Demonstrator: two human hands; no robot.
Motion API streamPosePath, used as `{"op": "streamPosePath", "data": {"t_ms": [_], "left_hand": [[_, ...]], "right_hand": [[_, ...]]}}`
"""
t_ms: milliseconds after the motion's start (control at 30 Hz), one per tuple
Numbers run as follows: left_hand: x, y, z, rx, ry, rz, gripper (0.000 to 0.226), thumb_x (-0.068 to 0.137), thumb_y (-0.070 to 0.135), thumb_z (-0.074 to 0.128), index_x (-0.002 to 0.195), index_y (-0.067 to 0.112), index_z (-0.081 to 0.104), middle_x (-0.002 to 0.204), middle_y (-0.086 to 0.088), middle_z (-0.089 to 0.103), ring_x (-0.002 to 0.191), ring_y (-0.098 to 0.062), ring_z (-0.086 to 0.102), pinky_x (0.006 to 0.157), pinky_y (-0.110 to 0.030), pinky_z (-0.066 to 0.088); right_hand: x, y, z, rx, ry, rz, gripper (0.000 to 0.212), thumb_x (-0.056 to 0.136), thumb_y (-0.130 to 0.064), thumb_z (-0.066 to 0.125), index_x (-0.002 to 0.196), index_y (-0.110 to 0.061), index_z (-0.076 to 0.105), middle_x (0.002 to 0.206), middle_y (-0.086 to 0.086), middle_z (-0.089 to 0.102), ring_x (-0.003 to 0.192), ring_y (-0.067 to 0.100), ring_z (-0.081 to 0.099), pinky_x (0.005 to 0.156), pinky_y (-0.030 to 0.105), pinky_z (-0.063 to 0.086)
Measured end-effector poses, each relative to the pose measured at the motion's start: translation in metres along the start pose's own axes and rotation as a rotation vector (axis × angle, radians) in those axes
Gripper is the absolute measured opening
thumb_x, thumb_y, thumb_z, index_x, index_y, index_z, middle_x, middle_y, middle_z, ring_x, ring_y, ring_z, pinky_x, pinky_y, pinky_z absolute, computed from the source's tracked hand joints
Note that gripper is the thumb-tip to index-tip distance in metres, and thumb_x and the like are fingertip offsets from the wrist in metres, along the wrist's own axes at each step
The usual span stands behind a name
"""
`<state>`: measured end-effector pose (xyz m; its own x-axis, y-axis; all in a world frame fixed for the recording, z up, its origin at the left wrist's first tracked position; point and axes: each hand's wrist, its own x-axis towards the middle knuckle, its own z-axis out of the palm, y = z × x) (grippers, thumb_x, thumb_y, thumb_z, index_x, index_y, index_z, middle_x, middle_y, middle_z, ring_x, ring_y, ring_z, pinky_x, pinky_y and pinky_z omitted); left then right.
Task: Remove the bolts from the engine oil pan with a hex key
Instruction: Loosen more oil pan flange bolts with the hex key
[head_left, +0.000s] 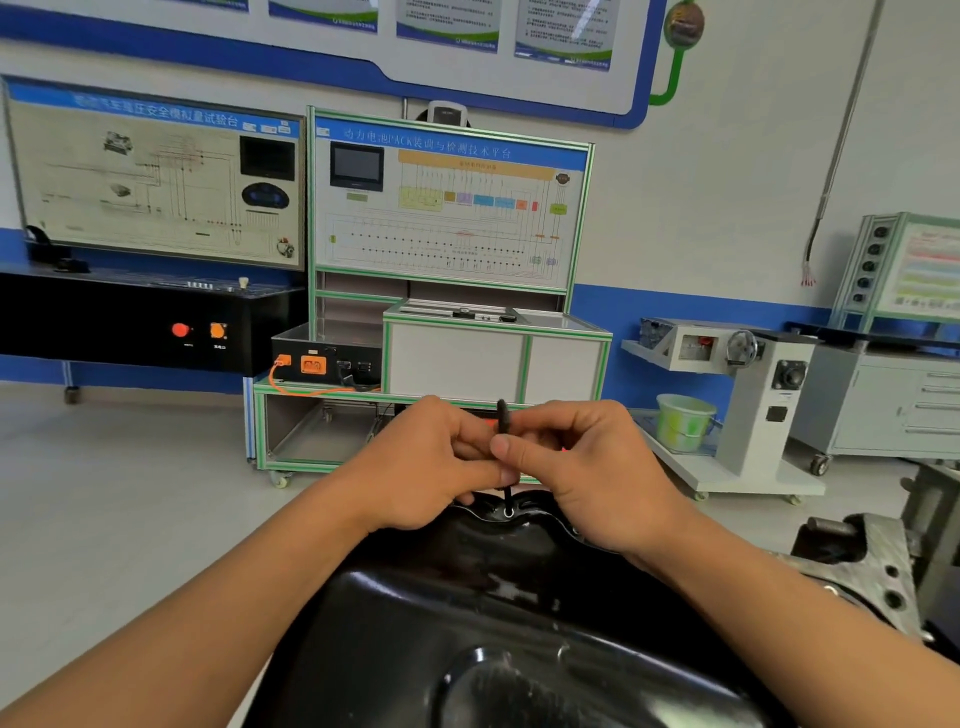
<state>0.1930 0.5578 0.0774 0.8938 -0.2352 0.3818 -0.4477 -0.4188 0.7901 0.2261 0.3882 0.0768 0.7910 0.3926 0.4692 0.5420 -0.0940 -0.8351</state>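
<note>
The hex key (502, 422) stands upright, its tip in a bolt (508, 513) on the far rim of the black oil pan (467, 613). The left hand (431, 462) and right hand (587, 467) both pinch its shaft, hiding its middle. The pan's near end is cut off.

A pale grey floor (130, 493) is seen across the room. Stood directly on it, on castors, are a black console bench (130, 322) at the left, a green-framed cabinet (457, 358) in the middle, a white pedestal stand (753, 410) to its right and a grey drawer cabinet (883, 405) at the far right. Nearest the camera, the black oil pan (493, 613) is borne by a grey metal engine block (878, 566), of which only a part is shown at the right.
</note>
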Motion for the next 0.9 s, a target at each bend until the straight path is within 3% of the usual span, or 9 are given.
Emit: {"op": "streamPosePath", "data": {"t_ms": [133, 200, 300, 400, 467, 600, 733, 833, 900], "left_hand": [[0.0039, 0.0005, 0.0006, 0.021, 0.036, 0.010, 0.035, 0.079, 0.010, 0.080, 0.057, 0.035, 0.072, 0.054, 0.011, 0.061, 0.054, -0.004, 0.052, 0.057, -0.015, 0.044], [0.0045, 0.0018, 0.0015, 0.031, 0.032, 0.020, 0.038, 0.079, 0.010, 0.081, 0.057, 0.039, 0.071, 0.052, 0.016, 0.060, 0.052, 0.004, 0.052, 0.056, -0.008, 0.041], [0.0015, 0.0021, 0.0020, 0.002, -0.024, 0.051, 0.040, 0.083, 0.005, 0.076, 0.069, 0.043, 0.075, 0.068, 0.017, 0.070, 0.068, 0.005, 0.062, 0.069, -0.010, 0.047], [-0.0014, 0.0014, 0.0013, -0.029, -0.050, 0.064, 0.031, 0.087, 0.002, 0.072, 0.083, 0.033, 0.078, 0.083, 0.010, 0.077, 0.084, 0.000, 0.068, 0.082, -0.016, 0.053], [-0.0002, 0.0003, 0.0006, -0.002, -0.018, 0.061, 0.036, 0.086, 0.004, 0.074, 0.073, 0.037, 0.077, 0.071, 0.013, 0.074, 0.073, 0.006, 0.064, 0.073, -0.011, 0.049], [0.0031, -0.0005, 0.0008, 0.018, 0.044, 0.052, 0.038, 0.080, 0.007, 0.080, 0.058, 0.037, 0.072, 0.059, 0.012, 0.067, 0.060, 0.004, 0.059, 0.065, -0.014, 0.047], [0.0036, -0.0008, 0.0028, 0.016, 0.031, 0.052, 0.020, 0.080, 0.011, 0.081, 0.074, 0.029, 0.076, 0.072, -0.003, 0.072, 0.069, -0.007, 0.060, 0.071, -0.022, 0.050], [0.0006, 0.0015, 0.0035, 0.002, -0.040, 0.059, 0.027, 0.088, 0.006, 0.072, 0.082, 0.031, 0.077, 0.084, -0.002, 0.077, 0.082, -0.006, 0.066, 0.085, -0.026, 0.054], [0.0007, 0.0028, 0.0030, 0.020, -0.024, 0.052, 0.035, 0.087, 0.006, 0.073, 0.072, 0.037, 0.077, 0.074, 0.002, 0.076, 0.075, -0.001, 0.065, 0.075, -0.022, 0.055]], "right_hand": [[0.0013, 0.0016, 0.0010, 0.034, -0.024, -0.020, 0.008, 0.080, -0.004, 0.080, 0.084, -0.010, 0.079, 0.061, 0.010, 0.061, 0.061, 0.018, 0.048, 0.063, 0.031, 0.045], [0.0010, 0.0004, 0.0017, 0.050, -0.032, -0.028, 0.009, 0.082, -0.001, 0.078, 0.087, -0.009, 0.080, 0.073, 0.026, 0.068, 0.066, 0.028, 0.057, 0.071, 0.044, 0.053], [-0.0001, -0.0009, 0.0008, 0.060, -0.029, -0.042, 0.009, 0.083, -0.002, 0.077, 0.088, -0.009, 0.080, 0.086, 0.030, 0.071, 0.084, 0.051, 0.067, 0.084, 0.059, 0.055], [0.0004, 0.0007, -0.0012, 0.029, -0.018, -0.046, 0.005, 0.082, -0.005, 0.079, 0.087, -0.003, 0.078, 0.069, 0.014, 0.069, 0.062, 0.031, 0.061, 0.069, 0.039, 0.055], [0.0013, 0.0015, -0.0014, 0.015, 0.000, -0.038, 0.011, 0.080, -0.006, 0.081, 0.089, -0.002, 0.076, 0.063, 0.005, 0.061, 0.058, 0.014, 0.054, 0.063, 0.027, 0.050], [0.0009, -0.0007, 0.0001, 0.042, 0.015, -0.021, 0.009, 0.078, -0.005, 0.082, 0.084, -0.007, 0.076, 0.066, 0.007, 0.063, 0.061, 0.015, 0.055, 0.063, 0.025, 0.051], [0.0001, -0.0007, -0.0001, 0.046, 0.020, -0.016, 0.005, 0.080, -0.004, 0.081, 0.080, -0.005, 0.075, 0.065, 0.007, 0.064, 0.063, 0.016, 0.057, 0.064, 0.027, 0.052], [-0.0001, 0.0004, -0.0009, 0.047, 0.030, -0.009, 0.007, 0.080, -0.004, 0.081, 0.080, -0.003, 0.075, 0.064, 0.004, 0.064, 0.063, 0.015, 0.057, 0.064, 0.027, 0.053], [-0.0003, 0.0001, -0.0008, 0.043, 0.027, -0.010, 0.007, 0.079, -0.004, 0.082, 0.081, -0.005, 0.075, 0.062, 0.002, 0.063, 0.059, 0.011, 0.055, 0.060, 0.022, 0.051]]}}
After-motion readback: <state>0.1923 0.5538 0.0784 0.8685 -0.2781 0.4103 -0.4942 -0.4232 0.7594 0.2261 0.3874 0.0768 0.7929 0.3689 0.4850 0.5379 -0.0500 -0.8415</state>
